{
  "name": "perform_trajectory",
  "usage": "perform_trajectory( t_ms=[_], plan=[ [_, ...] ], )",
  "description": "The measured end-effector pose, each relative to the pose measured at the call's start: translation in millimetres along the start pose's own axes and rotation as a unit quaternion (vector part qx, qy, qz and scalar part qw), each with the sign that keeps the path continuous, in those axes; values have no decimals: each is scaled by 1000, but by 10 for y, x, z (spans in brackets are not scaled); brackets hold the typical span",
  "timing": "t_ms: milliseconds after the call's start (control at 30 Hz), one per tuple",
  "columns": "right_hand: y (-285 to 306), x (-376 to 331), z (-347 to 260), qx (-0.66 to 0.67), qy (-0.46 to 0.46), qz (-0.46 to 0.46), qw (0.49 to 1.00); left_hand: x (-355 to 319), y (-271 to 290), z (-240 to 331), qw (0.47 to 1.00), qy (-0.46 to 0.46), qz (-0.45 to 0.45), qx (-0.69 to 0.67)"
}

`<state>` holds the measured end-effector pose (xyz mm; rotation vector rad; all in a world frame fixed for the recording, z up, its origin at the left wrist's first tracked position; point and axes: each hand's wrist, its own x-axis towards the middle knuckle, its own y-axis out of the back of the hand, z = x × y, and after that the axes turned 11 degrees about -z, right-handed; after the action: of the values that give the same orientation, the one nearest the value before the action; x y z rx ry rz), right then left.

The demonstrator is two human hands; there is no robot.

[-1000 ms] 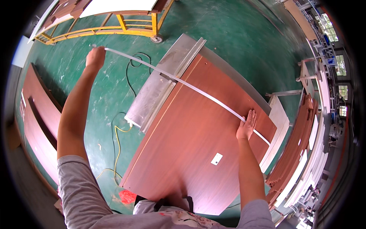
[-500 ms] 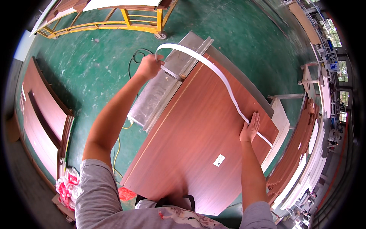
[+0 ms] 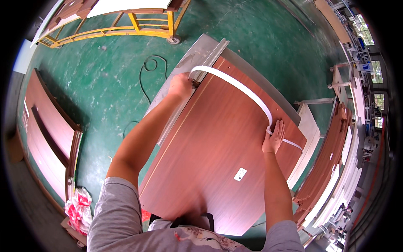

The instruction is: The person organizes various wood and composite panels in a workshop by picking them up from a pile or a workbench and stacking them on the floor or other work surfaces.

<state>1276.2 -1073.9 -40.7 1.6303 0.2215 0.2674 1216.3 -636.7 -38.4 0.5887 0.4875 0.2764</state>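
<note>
One flat white strap [image 3: 240, 85] bends across one red-brown wooden board [image 3: 201, 138], left edge to right edge. The left hand [image 3: 181, 86] curls its fingers around it at the left edge; the right hand [image 3: 273, 137] lies flat over it, fingers straight. One yellow metal cart [image 3: 171, 24] stands on the green floor [image 3: 105, 80].

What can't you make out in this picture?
Head view:
White strap inside the left hand: covered by that hand.
Strap under the right hand: covered by that hand.
Print on the white label on the brown board: too small.
Yellow cart: partly cut off by the picture's upper edge.
</note>
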Motion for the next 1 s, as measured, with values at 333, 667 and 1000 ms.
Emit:
perform_trajectory(
  t_ms=[333, 667, 1000],
  plan=[
    [31, -2, -100, 15, 19, -12, 1000, -828, -128, -246, 981, -184, 33, -44],
    [-7, 16, 11, -1, -22, -29, 999, -3552, -139, -1404, 996, 6, -28, -85],
    [47, -267, 325, 44, -62, -6, 997, -4570, -181, -2492, 925, 259, -186, -208]
  ],
)
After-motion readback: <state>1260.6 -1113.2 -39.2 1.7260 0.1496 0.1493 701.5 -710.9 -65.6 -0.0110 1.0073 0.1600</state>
